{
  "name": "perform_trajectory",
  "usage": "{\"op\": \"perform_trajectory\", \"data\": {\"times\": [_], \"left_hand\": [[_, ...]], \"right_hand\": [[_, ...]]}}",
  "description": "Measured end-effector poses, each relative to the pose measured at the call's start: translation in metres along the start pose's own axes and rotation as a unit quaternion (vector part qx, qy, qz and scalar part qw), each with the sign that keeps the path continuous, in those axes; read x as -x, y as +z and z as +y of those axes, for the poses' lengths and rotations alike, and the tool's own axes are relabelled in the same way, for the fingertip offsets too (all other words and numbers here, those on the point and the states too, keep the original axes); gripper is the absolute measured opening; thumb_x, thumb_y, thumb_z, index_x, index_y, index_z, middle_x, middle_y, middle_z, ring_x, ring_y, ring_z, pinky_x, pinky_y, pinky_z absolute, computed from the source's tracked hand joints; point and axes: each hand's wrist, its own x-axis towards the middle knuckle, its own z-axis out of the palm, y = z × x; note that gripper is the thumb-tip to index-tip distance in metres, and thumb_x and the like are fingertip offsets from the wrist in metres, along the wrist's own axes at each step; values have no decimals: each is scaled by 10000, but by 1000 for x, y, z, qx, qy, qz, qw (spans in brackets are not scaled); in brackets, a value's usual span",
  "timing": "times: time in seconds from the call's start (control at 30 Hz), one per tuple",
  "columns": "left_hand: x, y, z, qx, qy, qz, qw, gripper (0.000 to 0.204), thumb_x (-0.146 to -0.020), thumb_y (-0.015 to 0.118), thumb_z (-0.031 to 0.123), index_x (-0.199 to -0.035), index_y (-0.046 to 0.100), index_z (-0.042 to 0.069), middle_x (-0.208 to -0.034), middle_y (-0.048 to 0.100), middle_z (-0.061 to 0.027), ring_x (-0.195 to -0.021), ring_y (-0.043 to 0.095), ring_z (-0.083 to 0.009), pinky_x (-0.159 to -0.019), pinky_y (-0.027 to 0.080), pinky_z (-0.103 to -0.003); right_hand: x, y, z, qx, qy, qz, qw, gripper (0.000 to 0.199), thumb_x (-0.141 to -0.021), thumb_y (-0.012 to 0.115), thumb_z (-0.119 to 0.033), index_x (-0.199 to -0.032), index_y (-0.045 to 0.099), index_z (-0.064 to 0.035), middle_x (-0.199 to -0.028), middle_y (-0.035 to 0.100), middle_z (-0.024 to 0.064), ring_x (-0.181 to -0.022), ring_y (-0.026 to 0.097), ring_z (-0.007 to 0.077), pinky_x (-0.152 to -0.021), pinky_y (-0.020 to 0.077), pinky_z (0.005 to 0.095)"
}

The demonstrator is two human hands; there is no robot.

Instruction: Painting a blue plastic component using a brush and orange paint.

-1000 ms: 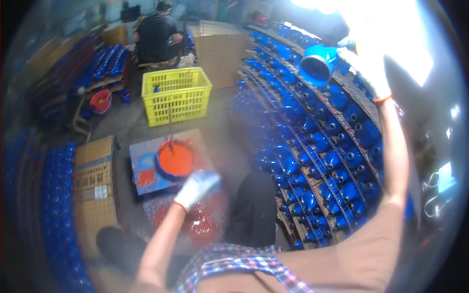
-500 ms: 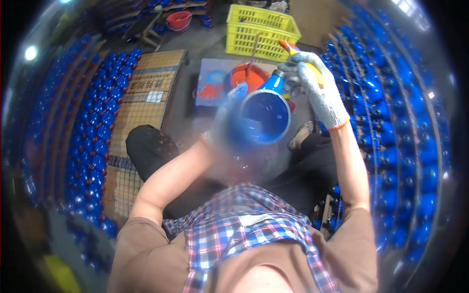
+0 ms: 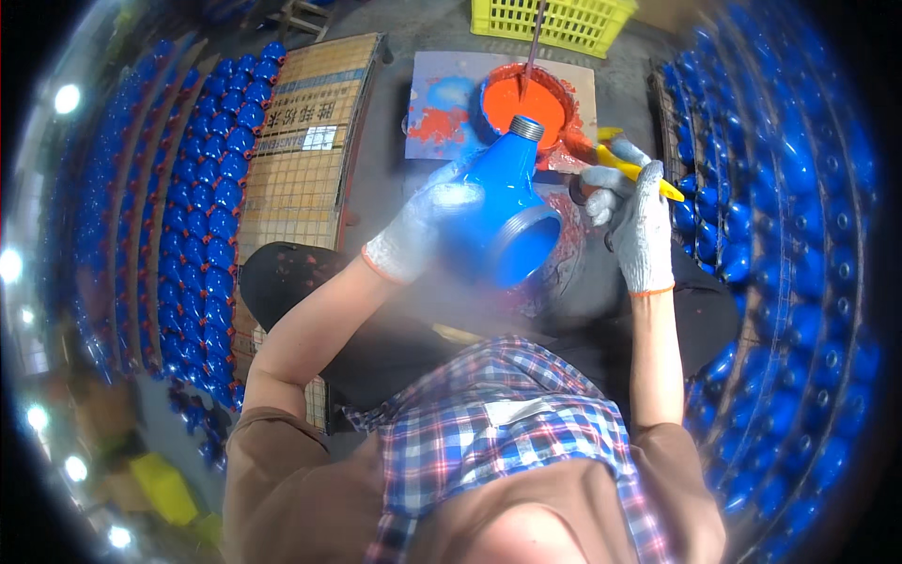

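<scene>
Now the left hand [image 3: 427, 221] grips a blue fitting [image 3: 498, 183], turned since half a second ago, nearside of the paint bucket [image 3: 561, 89]; its threaded neck [image 3: 526, 127] seems better exposed to the yellow-handled brush [image 3: 620, 165] the right hand [image 3: 628, 207] grasps, bucket's right. Beyond the bucket: a yellow crate [image 3: 554, 23].

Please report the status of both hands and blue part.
Left hand holding blue part. Right hand gripping yellow-handled tool. Orange paint pot just beyond; no obstruction seen.
</scene>
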Motion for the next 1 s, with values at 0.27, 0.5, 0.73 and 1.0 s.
{"op": "perform_trajectory", "data": {"times": [0.27,0.5,0.73,1.0], "left_hand": [[-4,-7,-8,95,-22,18,995,840,-699,633,376,-1393,357,-8,-1259,539,-211,-1151,566,-336,-1028,443,-447],[-8,-30,-34,168,-26,59,984,760,-755,586,412,-1366,402,0,-1238,563,-206,-1093,605,-333,-940,510,-452],[-11,-53,-31,285,84,11,955,379,-915,462,311,-1143,573,29,-1119,634,-175,-1007,650,-298,-861,562,-445],[2,-66,-32,181,25,105,978,618,-852,549,414,-1291,472,-14,-1245,567,-186,-1103,603,-305,-912,533,-457]], "right_hand": [[7,21,8,46,-2,21,999,529,-1000,384,-494,-1239,516,-41,-903,680,160,-636,591,125,-589,478,247],[-2,12,17,104,-8,-1,995,511,-1014,384,-451,-1275,487,-23,-862,699,147,-623,624,124,-530,470,214],[-47,-22,31,59,30,134,989,393,-997,463,-365,-1136,610,-29,-719,606,43,-596,569,95,-523,435,205],[-87,-19,58,295,-126,147,936,255,-858,682,-181,-1017,623,9,-847,659,81,-644,605,138,-614,489,272]]}}
